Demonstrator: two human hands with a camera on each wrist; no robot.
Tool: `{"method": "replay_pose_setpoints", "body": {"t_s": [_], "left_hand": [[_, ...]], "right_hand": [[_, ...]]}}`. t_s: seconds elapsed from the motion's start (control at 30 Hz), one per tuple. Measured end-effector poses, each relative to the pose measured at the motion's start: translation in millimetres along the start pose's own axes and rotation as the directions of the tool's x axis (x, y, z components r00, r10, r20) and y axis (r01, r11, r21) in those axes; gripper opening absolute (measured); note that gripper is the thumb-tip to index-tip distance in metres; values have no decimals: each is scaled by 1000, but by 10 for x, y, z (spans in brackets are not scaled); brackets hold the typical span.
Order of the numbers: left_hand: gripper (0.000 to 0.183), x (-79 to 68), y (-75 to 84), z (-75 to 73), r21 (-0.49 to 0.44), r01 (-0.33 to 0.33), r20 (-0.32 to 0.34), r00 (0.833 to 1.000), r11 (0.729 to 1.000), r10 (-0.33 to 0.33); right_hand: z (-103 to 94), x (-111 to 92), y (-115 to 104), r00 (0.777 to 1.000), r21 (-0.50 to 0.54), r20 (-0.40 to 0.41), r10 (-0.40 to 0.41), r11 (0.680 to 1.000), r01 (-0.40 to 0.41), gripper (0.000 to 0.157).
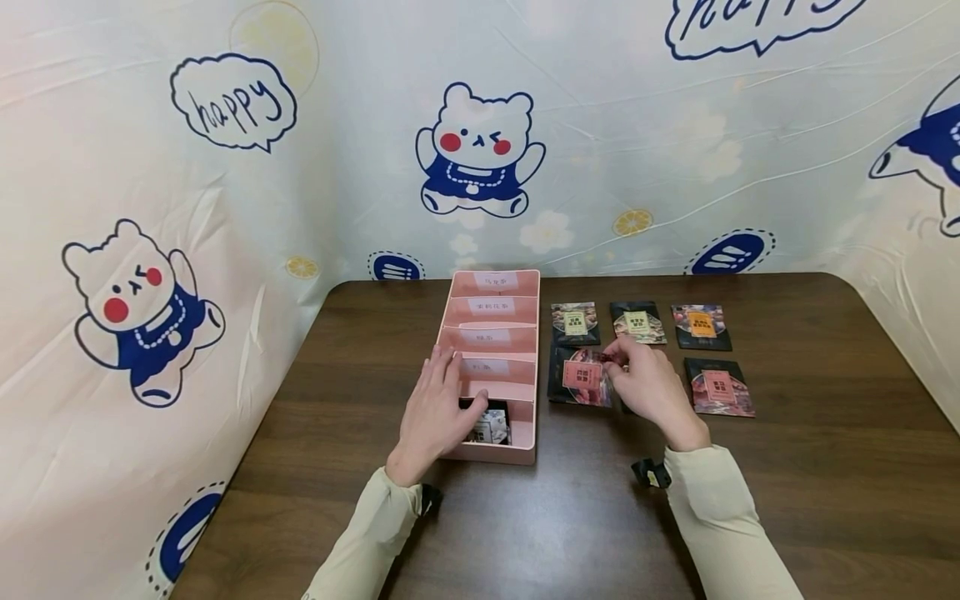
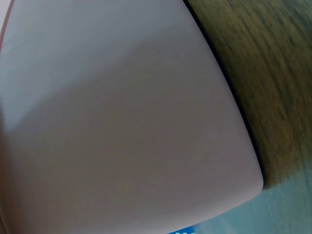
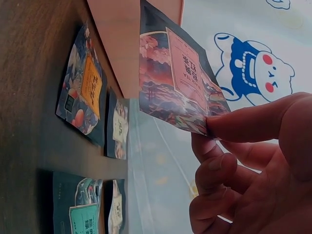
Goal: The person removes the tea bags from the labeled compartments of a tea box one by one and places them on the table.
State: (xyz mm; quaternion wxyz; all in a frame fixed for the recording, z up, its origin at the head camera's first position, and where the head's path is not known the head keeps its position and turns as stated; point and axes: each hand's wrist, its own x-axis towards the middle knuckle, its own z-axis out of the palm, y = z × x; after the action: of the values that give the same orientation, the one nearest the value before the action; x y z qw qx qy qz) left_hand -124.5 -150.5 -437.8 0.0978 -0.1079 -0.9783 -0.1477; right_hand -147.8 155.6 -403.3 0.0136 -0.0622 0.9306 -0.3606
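Here, beside packets [image 1: 703,326], right hand [image 1: 651,383] pinches a sachet [image 1: 579,379]; outstretched left hand [image 1: 431,412] overlaps box [image 1: 497,453].

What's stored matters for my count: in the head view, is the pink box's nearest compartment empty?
No, a dark packet with pale printing sits in that compartment, partly hidden by the left hand.

head: bright, glare on table [image 1: 517,512] | left wrist: dim, shadowed, seemingly blurred

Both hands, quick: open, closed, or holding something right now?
Left hand: open, resting on the pink box.
Right hand: closed, pinching a pink-labelled packet.
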Motion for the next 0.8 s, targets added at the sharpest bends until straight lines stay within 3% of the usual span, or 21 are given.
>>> {"method": "replay_pose_setpoints", "body": {"t_s": [0.8], "left_hand": [[71,-1,8,-13,-4,11,10,1000,1000,-11]], "right_hand": [[97,-48,77,996,-4,81,-38,999,38,14]]}}
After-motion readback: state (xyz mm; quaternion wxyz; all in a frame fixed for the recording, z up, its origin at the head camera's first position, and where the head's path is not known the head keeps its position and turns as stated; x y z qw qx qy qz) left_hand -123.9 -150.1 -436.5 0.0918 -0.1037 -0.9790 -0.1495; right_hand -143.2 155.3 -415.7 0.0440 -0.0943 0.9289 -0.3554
